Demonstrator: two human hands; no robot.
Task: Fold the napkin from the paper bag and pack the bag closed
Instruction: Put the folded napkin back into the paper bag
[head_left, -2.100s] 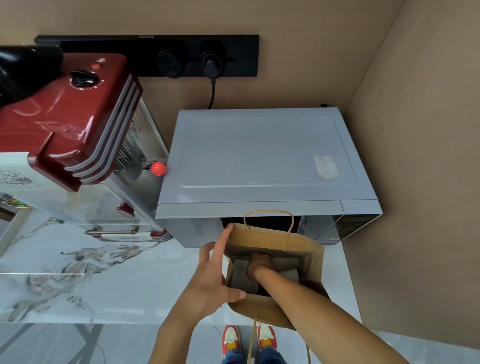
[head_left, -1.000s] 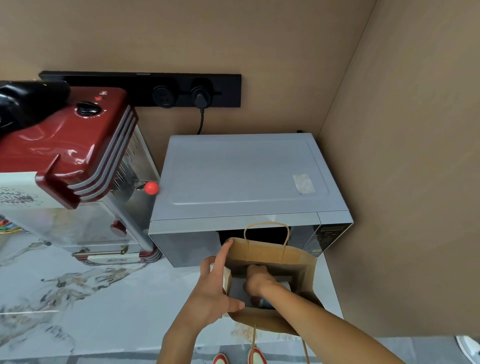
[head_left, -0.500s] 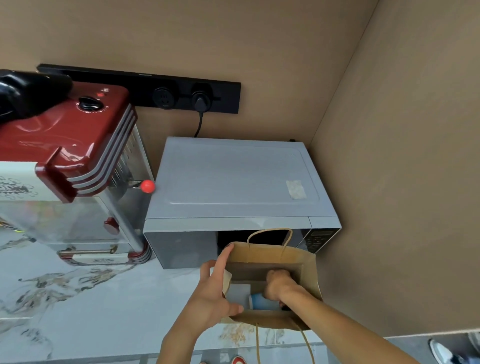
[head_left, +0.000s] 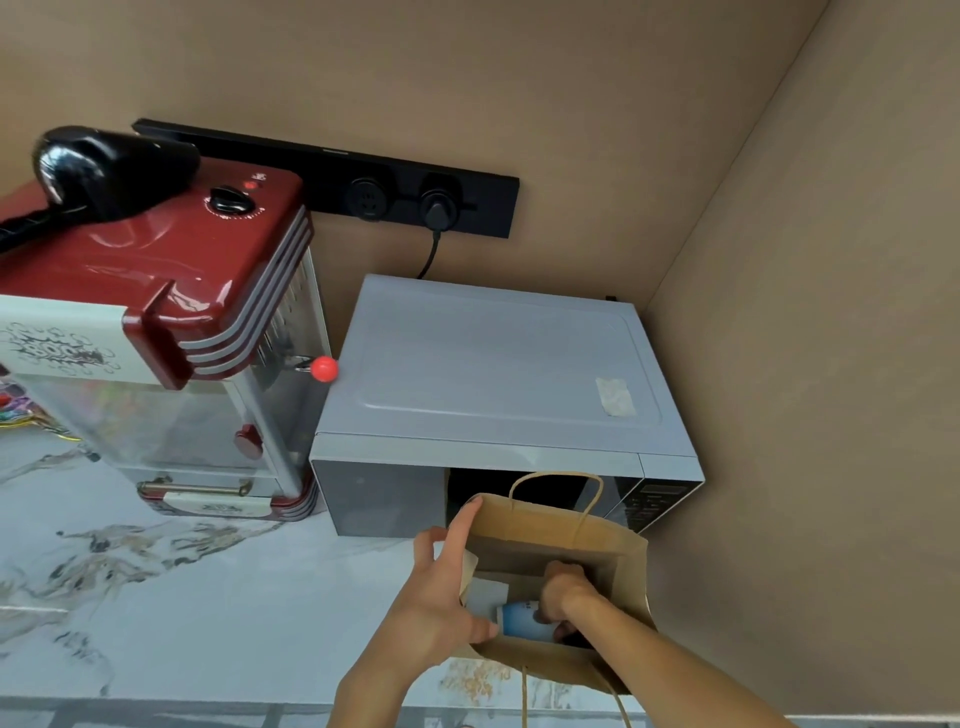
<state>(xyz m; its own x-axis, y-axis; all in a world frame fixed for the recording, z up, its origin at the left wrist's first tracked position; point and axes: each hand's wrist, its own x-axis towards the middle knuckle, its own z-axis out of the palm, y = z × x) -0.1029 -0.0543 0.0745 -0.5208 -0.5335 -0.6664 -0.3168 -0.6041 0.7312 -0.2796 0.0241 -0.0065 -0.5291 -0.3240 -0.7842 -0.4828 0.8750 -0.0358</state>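
Paper bag (head_left: 618, 551) stands on the counter (head_left: 208, 597) before the microwave (head_left: 493, 374); popcorn machine (head_left: 156, 332) left of it.

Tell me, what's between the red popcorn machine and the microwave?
Just a small red knob on the popcorn machine, poking toward the microwave. Otherwise it's a narrow gap, seen in the head view.

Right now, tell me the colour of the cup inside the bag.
Light blue and white cup, head view.

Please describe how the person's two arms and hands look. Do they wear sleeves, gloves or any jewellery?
Both forearms are bare as far as the picture shows: no sleeves reach into view. The left hand and the right hand wear no gloves. No watch, bracelet or ring is visible on either, though part of the right hand's fingers is hidden.
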